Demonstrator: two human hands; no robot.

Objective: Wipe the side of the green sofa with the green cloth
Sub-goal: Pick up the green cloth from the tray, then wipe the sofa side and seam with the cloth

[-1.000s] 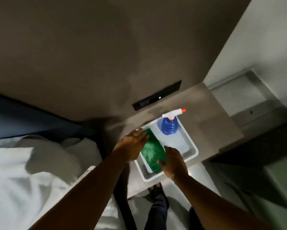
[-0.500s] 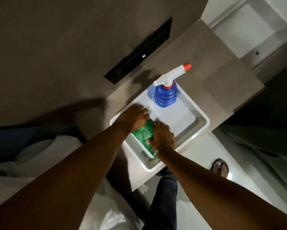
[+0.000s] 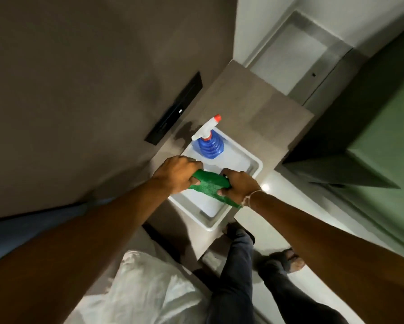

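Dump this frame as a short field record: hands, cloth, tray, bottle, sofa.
left hand: gripping one end of the green cloth
right hand: gripping the other end
green cloth: held between both hands, above the tray
white plastic tray: on the grey-brown tabletop
blue spray bottle with white trigger head: upright in tray, untouched
green sofa: at right, not yet wiped

We are in a bedroom at home: at 7 o'clock lies a bed with white bedding (image 3: 145, 291) against a brown wall panel (image 3: 79, 78), at 3 o'clock a green sofa (image 3: 383, 127), and at 12 o'clock a bedside worktop (image 3: 254, 108) carries a white tray (image 3: 254, 163) with a blue spray bottle (image 3: 210, 146).
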